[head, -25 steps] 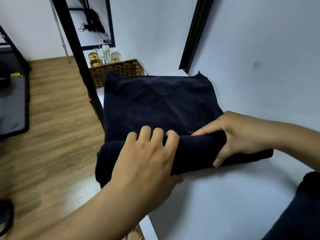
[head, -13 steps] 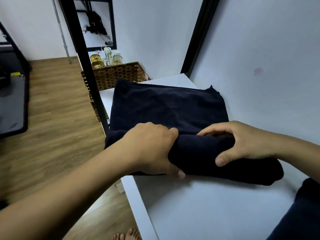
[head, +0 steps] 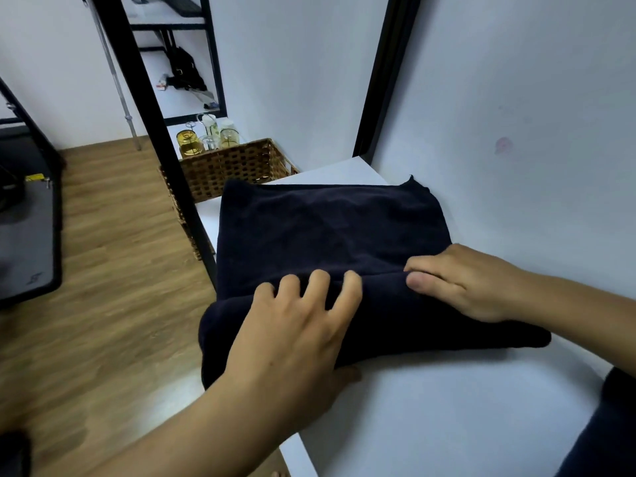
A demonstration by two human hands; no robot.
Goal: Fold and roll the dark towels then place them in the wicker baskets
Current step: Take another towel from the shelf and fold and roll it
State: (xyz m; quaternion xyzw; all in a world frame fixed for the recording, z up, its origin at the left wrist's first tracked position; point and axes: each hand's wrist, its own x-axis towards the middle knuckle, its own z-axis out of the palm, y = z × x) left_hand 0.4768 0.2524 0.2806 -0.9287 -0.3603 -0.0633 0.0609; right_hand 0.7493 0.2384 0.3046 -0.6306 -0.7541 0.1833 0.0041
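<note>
White tabletop [head: 447, 425] butts against a white wall on its right side; bare surface in the near half.

Dark towel [head: 330, 235] lies on the tabletop, flat over its far portion, with its near edge wound into a thick roll that runs left to right. The roll's left end overhangs the tabletop's left edge; the towel's far right corner touches the wall.

Wicker basket [head: 237, 166] sits beyond the towel's far left corner, lower than the tabletop, partly hidden behind a black frame post [head: 151, 132]. Contents cannot be made out from here.

Second piece of dark cloth [head: 605, 435] at the tabletop's near right corner, only partly in frame.

Left hand [head: 296, 332]: palm pressed down on the left half of the roll, fingers spread and curved over its top, thumb tucked at the roll's near side against the tabletop. Loosely open, wrapped over the roll, not clenched.

Right hand [head: 471, 284]: laid on the right half of the roll, fingers close together and extended toward the seam where roll meets flat towel, thumb alongside. Nearly flat, pressing, not pinching.

Glass jars [head: 206, 139] stand just behind the basket.
</note>
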